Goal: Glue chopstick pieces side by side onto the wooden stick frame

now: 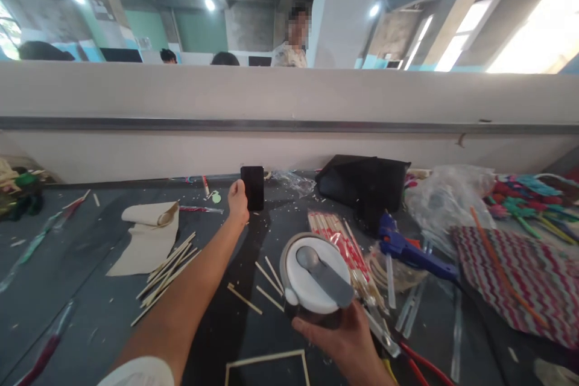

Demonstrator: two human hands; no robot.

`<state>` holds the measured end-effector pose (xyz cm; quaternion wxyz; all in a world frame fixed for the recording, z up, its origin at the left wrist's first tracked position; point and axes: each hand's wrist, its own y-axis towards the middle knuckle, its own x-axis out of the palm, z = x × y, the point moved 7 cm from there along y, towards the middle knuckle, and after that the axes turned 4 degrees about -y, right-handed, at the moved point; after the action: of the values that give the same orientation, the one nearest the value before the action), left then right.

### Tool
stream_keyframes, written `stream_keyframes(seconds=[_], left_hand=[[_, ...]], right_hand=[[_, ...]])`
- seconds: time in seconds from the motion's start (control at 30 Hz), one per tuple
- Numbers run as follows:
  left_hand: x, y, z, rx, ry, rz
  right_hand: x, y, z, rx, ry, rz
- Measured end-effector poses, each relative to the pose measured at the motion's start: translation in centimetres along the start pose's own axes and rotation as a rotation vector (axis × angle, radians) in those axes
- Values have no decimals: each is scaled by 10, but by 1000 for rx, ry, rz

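Observation:
My left hand (pixel 237 200) reaches forward and grips the left edge of a black phone-like slab (pixel 253 188), which stands upright near the low wall. In the foreground my right hand (pixel 346 341) is wrapped round the near side of a round lidded container (pixel 301 289). Its white lid carries a grey spoon (pixel 332 280), lying aslant on top. Just left of the container are a few thin wooden sticks (pixel 270 277). A rectangular stick frame (pixel 266 359) lies below it, partly out of view. The container's lower part is hidden by its lid and my fingers.
A blue glue gun (pixel 414 250), red-handled pliers (pixel 384 332) and packed sticks (pixel 337 238) lie to the right. Farther right is a striped cloth (pixel 506 283). Beige fabric (pixel 147 241) and bundled sticks (pixel 169 271) sit left. A black bag (pixel 362 181) rests by the wall.

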<state>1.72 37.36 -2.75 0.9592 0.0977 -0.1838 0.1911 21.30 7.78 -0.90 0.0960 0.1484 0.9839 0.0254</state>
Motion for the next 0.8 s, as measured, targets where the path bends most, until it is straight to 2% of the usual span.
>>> stream_keyframes(seconds=[0.1,0.2,0.3,0.43,0.6,0.8], left_hand=[[11,15,-7,31,-11,-11],[19,20,-11,54,-22,-36],[26,17,-15,63,-30,-55],[33,7,-17,58,-38,-70],[35,1,-15,41,-58,-76],[34,-1,-13,36,-75,-89]], right_hand=[[2,3,3,29,92,24],[3,5,11,62,108,52],[1,2,23,116,56,80],[5,0,31,119,99,17],[4,-2,26,124,77,3],[-8,-18,20,229,-6,89]])
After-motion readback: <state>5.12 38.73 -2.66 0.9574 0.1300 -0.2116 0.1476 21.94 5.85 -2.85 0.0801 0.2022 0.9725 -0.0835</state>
